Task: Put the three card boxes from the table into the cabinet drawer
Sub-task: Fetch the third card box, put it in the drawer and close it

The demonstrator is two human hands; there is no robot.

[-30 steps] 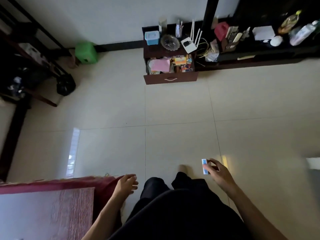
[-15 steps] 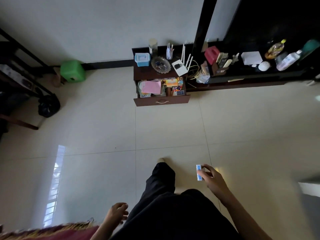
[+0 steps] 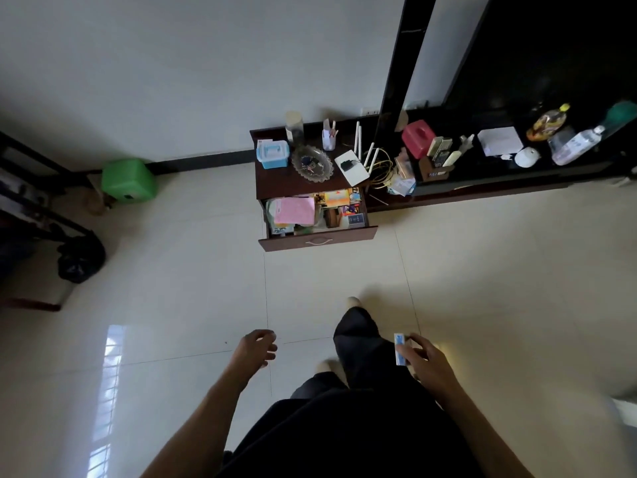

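My right hand [image 3: 425,357] grips a small blue-and-white card box [image 3: 400,349] at hip height, low in the view. My left hand [image 3: 256,348] swings free, fingers loosely curled with nothing in it. Across the tiled floor stands a dark brown cabinet [image 3: 272,182] against the wall, its drawer [image 3: 317,240] pulled out. The drawer holds pink paper and several colourful small boxes. The table is out of view.
The cabinet top carries a blue plastic box [image 3: 272,153], a glass dish [image 3: 312,163] and a white router [image 3: 351,167]. A long dark shelf [image 3: 499,181] with bottles and clutter runs to the right. A green stool [image 3: 127,181] and a black bag [image 3: 81,258] sit at left.
I have walked toward the cabinet, which now looks closer. The red-edged table at lower left has left the view. My left hand has swung forward; the right still holds the box.
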